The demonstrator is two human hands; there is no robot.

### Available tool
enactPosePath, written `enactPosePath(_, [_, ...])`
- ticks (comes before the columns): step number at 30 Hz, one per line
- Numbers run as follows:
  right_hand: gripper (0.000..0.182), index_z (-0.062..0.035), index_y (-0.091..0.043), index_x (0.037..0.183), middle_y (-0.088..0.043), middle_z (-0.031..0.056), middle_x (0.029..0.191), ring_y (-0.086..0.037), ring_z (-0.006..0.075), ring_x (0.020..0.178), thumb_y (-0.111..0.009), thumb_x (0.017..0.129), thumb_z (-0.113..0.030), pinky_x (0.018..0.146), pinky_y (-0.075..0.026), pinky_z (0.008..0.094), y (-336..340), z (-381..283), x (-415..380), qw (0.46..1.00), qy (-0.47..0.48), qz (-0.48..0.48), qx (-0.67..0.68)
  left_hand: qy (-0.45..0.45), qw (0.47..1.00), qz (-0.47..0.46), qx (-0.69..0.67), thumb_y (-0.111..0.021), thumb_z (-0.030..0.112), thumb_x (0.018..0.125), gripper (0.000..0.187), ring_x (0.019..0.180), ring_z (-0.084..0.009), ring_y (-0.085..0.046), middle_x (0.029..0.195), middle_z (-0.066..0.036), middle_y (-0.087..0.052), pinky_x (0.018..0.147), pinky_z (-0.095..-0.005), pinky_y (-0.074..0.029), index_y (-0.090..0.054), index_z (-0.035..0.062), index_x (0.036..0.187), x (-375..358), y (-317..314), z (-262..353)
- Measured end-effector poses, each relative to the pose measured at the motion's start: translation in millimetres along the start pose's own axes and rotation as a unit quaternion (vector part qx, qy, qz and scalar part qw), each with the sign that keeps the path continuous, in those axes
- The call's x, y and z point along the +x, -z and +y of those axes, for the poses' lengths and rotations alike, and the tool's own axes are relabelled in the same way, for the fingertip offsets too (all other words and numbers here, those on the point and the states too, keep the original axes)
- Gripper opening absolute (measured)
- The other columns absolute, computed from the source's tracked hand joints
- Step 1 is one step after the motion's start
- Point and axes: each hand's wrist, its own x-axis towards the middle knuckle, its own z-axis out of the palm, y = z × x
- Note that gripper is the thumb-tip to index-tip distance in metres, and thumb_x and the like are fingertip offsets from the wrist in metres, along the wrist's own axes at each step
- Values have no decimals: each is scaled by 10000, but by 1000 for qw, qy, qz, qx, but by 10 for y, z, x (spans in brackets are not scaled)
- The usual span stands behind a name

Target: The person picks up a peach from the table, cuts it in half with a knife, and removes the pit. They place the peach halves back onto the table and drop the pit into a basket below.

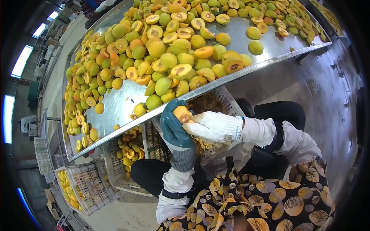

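My left hand (173, 125), in a blue-green rubber glove with a grey cuff, is closed around a yellow peach half (180, 112). My right hand (216, 126), in a white knit glove, presses its closed fingers against the peach's cut side. What those fingers hold, if anything, is hidden. Both hands are just past the near edge of the metal table (131, 98), above a plastic crate (230, 101) with peels and scraps in it. Many whole and halved peaches (169, 59) lie heaped on the table, some showing brown pits.
The table's raised metal rim (216, 84) runs just beyond my hands. Under it stands a crate (111, 161) with halved peaches inside. A further crate (90, 188) of yellow fruit is at lower left. Another person's gloved hand (104, 5) shows at the far upper left.
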Motion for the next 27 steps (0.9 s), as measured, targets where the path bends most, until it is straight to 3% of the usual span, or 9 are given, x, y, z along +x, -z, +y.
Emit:
enactPosePath(2, [564, -54, -592, 797, -520, 24, 555, -494, 128, 410, -440, 1013, -553, 397, -386, 260, 21, -167, -95, 987, -119, -46, 98, 25, 999, -21, -33, -336, 392, 1095, 500, 976, -216, -637, 1125, -144, -646, 872, -331, -530, -564, -25, 1251, 10, 38, -68])
enactPosePath(8, [559, -99, -543, 728, -437, -17, 492, -412, 91, 360, -474, 1004, -579, 348, -337, 242, 44, -92, -126, 905, -150, -135, 374, -30, 996, -42, -75, -330, 380, 1097, 494, 955, -216, -643, 1076, -153, -671, 854, -339, -538, -583, -29, 1207, 50, 80, -48])
enactPosePath(11, [560, -103, -537, 723, -425, -21, 490, -414, 83, 369, -477, 1004, -583, 352, -319, 237, 30, -36, -104, 966, -55, -83, 238, -19, 997, -35, 61, -338, 367, 1097, 479, 980, -225, -639, 1120, -154, -665, 875, -348, -530, -583, -31, 1204, 127, 52, -11])
enactPosePath(14, [610, -55, -579, 774, -480, 22, 478, -468, 121, 361, -463, 994, -612, 336, -349, 267, 101, -94, -129, 966, -76, -88, 230, 30, 998, -14, -59, -356, 344, 1094, 450, 1021, -248, -633, 1151, -160, -655, 917, -369, -513, -577, -31, 1208, 96, -44, 150])
enactPosePath(18, [647, -38, -591, 785, -489, 37, 475, -475, 128, 356, -458, 982, -639, 331, -363, 267, 112, -10, -82, 954, -76, -103, 271, -74, 996, -42, 8, -360, 311, 1094, 424, 1061, -266, -628, 1171, -165, -644, 956, -383, -495, -563, -37, 1225, 180, -3, 2])
enactPosePath(19, [646, -37, -591, 812, -496, 40, 488, -472, 130, 356, -463, 976, -648, 328, -363, 265, 140, -50, -78, 974, -77, -90, 194, -20, 999, -42, -19, -363, 308, 1094, 423, 1073, -271, -628, 1181, -170, -642, 964, -384, -492, -563, -40, 1225, 191, -34, 102])
enactPosePath(22, [637, -45, -589, 809, -495, 35, 499, -463, 127, 352, -465, 975, -648, 319, -357, 270, 194, -192, -169, 975, -90, -89, 182, -45, 999, -20, 16, -369, 302, 1092, 415, 1068, -283, -632, 1184, -182, -638, 963, -387, -496, -563, -40, 1225, 165, -62, 37])
enactPosePath(23, [609, -57, -568, 805, -467, 18, 499, -449, 121, 348, -469, 983, -631, 309, -343, 259, 162, -172, -162, 946, -92, -113, 290, -7, 995, -4, -94, -373, 279, 1088, 399, 1057, -289, -640, 1173, -192, -645, 953, -392, -503, -566, -41, 1230, 140, -87, 75])
enactPosePath(27, [489, -73, -534, 824, -431, -12, 489, -429, 102, 333, -469, 1033, -510, 282, -321, 235, 164, 31, -82, 791, -108, -264, 541, -171, 983, -66, 3, -380, 234, 1079, 371, 1050, -309, -649, 1145, -196, -669, 936, -409, -514, -582, -44, 1216, 248, 30, -71])
